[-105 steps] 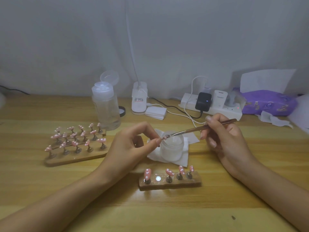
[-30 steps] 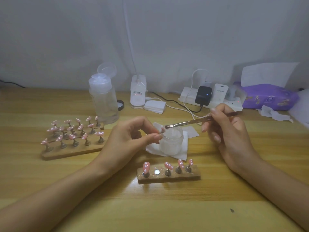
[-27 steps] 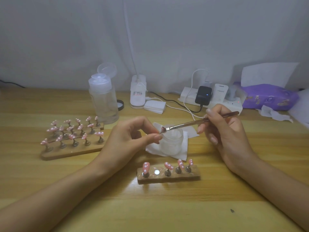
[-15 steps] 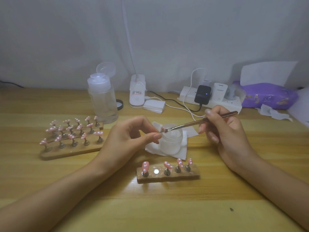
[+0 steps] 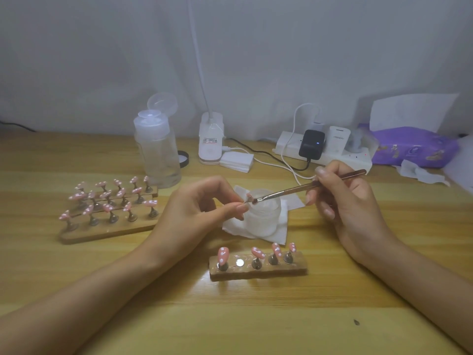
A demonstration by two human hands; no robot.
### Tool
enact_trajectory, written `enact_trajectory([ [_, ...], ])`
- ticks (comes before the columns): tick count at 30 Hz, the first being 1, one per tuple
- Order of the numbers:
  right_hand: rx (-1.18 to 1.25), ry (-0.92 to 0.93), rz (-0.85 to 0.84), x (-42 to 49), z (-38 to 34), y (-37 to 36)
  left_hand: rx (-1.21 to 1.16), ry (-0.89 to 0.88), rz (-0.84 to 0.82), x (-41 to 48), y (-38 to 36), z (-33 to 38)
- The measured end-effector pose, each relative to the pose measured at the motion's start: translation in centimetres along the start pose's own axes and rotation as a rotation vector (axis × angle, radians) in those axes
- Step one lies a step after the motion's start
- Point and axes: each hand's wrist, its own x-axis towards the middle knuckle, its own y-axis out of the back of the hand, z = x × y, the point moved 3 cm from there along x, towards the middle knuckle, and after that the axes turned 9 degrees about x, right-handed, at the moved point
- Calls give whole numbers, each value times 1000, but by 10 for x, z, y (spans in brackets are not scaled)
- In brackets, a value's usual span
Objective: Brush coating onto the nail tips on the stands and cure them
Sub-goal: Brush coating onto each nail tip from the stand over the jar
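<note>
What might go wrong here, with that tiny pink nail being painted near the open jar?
1. The left hand only pinches the nail tip by the open jar; a slipping grip might drop it in.
2. The brush in the right hand works close to the fingertips, so coating may smear skin.
3. Either wrist could knock the small stand nearby.

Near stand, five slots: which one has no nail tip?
Second slot from the left: only a bare silver disc shows there on the near stand, while the other four slots carry pink tips.
</note>
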Motion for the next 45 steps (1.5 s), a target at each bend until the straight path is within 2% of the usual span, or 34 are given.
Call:
enact_trajectory([
  [6,11,9,-27,1,0,0,6,-8,9,1,0,1],
  [10,32,-11,28,1,1,3,-8,-13,2,1,-1,0],
  [21,23,-1,-34,0,0,0,36,-18,14,2,0,-2],
  [26,33,-11,4,2,1,2,63,-59,26,2,-1,0],
  [30,26,-3,-55,1,1,0,84,-66,37,2,0,2],
  [34,25,-15,-7,2,1,2,102,-72,50,1,-1,4],
  [39,13,-11,-65,2,2,0,111,-63,48,2,-1,5],
  [43,30,-8,-7,2,2,2,107,-67,43,1,-1,5],
  [45,45,0,-40,1,1,1,108,-67,41,2,0,5],
])
